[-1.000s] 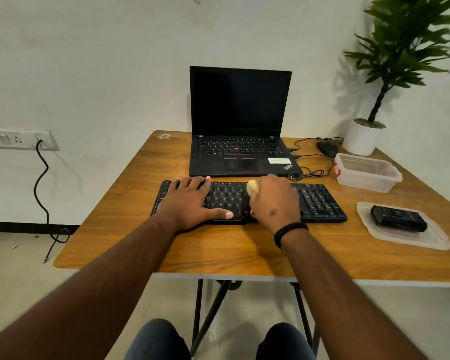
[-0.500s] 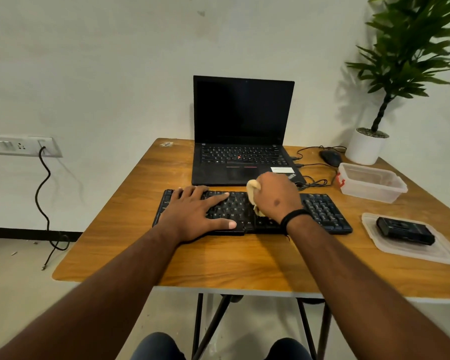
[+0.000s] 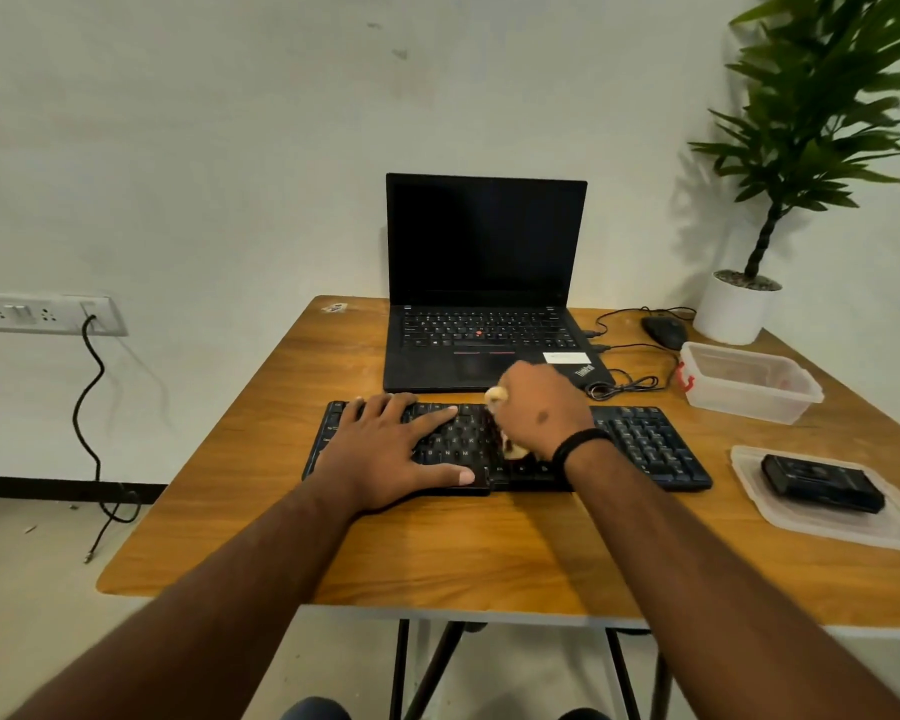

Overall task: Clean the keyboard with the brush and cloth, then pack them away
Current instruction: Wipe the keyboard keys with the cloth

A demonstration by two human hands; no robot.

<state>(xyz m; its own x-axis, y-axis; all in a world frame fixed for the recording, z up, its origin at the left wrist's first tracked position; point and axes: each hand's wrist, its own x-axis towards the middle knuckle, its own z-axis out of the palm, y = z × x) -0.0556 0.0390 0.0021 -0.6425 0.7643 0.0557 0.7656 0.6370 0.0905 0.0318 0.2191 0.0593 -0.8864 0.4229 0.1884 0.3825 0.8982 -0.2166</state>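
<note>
A black keyboard [image 3: 645,444] lies across the middle of the wooden table [image 3: 437,553]. My left hand [image 3: 391,454] rests flat on its left half with fingers spread. My right hand [image 3: 541,407] is closed around a pale yellow cloth [image 3: 495,394] pressed on the keys at the keyboard's middle; only small bits of cloth show above and below the fist. To the right, a black oblong object [image 3: 822,483], possibly the brush, lies on a clear plastic lid [image 3: 842,527].
An open black laptop [image 3: 484,283] stands behind the keyboard. A clear plastic container [image 3: 749,381], a black mouse [image 3: 666,330] with cables and a potted plant [image 3: 733,309] are at the back right. A wall socket with a hanging cable [image 3: 89,407] is at the left.
My right hand with the cloth has moved away from me across the middle keys towards the keyboard's far edge. The left hand stays on the left half. The view has tilted upward.
</note>
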